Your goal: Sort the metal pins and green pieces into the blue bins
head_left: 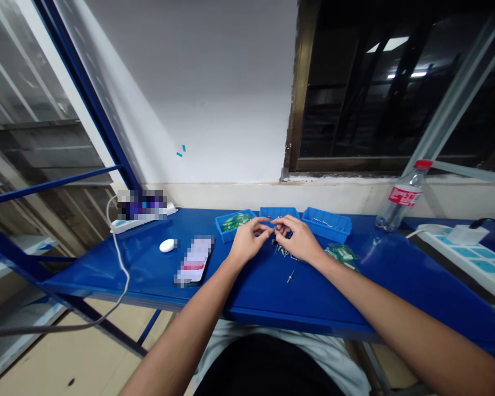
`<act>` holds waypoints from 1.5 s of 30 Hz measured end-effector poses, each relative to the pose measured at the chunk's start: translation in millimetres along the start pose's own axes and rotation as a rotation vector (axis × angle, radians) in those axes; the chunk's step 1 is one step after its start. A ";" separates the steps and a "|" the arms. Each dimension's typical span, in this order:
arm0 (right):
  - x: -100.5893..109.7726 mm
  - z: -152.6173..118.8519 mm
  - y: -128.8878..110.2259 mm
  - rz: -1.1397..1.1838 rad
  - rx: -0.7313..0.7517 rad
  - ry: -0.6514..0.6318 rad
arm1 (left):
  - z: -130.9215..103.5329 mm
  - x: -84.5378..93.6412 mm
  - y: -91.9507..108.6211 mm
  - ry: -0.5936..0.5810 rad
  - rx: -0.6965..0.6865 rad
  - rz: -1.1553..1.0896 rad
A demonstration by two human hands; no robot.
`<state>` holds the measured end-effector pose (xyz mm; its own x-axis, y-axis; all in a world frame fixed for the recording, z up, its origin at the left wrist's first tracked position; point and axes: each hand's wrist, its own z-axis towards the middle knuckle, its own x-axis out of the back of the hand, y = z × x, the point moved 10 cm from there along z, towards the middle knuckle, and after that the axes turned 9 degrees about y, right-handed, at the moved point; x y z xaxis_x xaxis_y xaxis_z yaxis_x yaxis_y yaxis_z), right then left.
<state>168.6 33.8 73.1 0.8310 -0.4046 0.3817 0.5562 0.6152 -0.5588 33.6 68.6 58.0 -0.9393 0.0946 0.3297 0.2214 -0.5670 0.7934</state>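
My left hand (249, 237) and my right hand (298, 237) meet over the blue table, fingertips almost touching. Thumb and fingers of each are bent into a pinch; whatever lies between them is too small to make out. Below the right hand, partly covered by it, is a loose pile of blind rivets (281, 250) with thin silver pins. A single blind rivet (290, 276) lies apart, nearer the table's front edge. Behind the hands stand a blue bin (226, 235) with green plastic packets (236, 221), a middle blue bin (278, 211) and a right blue bin (329, 230) holding a few thin pins.
Another green packet (342, 254) lies beside my right forearm. At left are a phone (196, 258), a white oval case (167, 246) and a power strip (138, 221) with a cable. A bottle (402, 198) and a second power strip (470, 256) stand at right.
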 end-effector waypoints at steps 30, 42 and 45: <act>6.4 3.3 -0.2 -0.026 0.033 0.048 | 2.1 -3.8 -13.3 -0.012 0.098 -0.185; 31.9 19.7 40.4 -0.450 0.099 0.091 | -3.4 -6.0 0.8 -0.064 -0.185 0.452; 24.0 14.7 32.0 -0.415 0.104 0.029 | -1.9 -3.4 -10.1 -0.057 -0.150 0.486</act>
<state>206.2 53.7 75.2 0.5376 -0.6502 0.5369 0.8409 0.4605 -0.2843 34.0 72.4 47.9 -0.7204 -0.1674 0.6730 0.5852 -0.6675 0.4604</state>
